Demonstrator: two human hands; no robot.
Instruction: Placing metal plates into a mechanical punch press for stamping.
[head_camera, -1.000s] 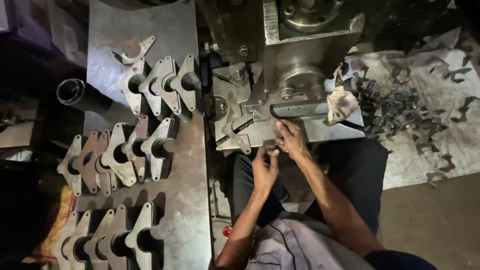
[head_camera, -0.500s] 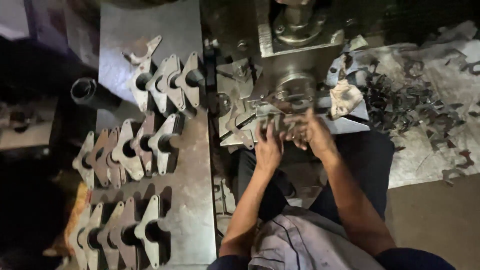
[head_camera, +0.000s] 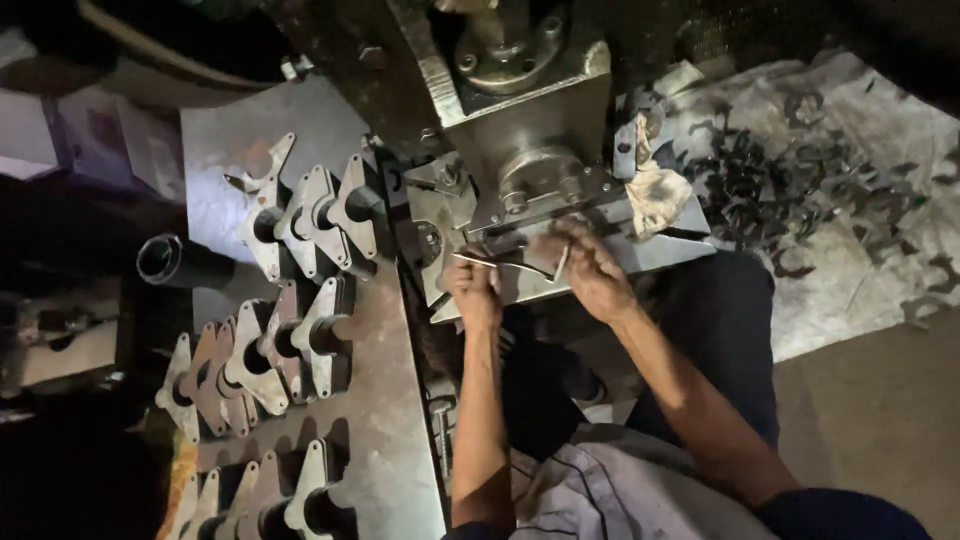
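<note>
While closed, both hands (head_camera: 530, 275) grip a flat metal part (head_camera: 505, 264).

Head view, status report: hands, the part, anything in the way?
Left hand and right hand both on a flat metal part at the press bed. Rag beside, apart. Nothing blocking.

A thin, flat metal piece (head_camera: 500, 262) lies nearly level at the front edge of the press machine (head_camera: 520, 130), just below its grey block. It is pale, narrow and pointed toward the left, and motion blurs its right end. The left hand (head_camera: 472, 288) grips its left end from below, while the right hand (head_camera: 590, 268) covers its right end, fingers curled over it.
</note>
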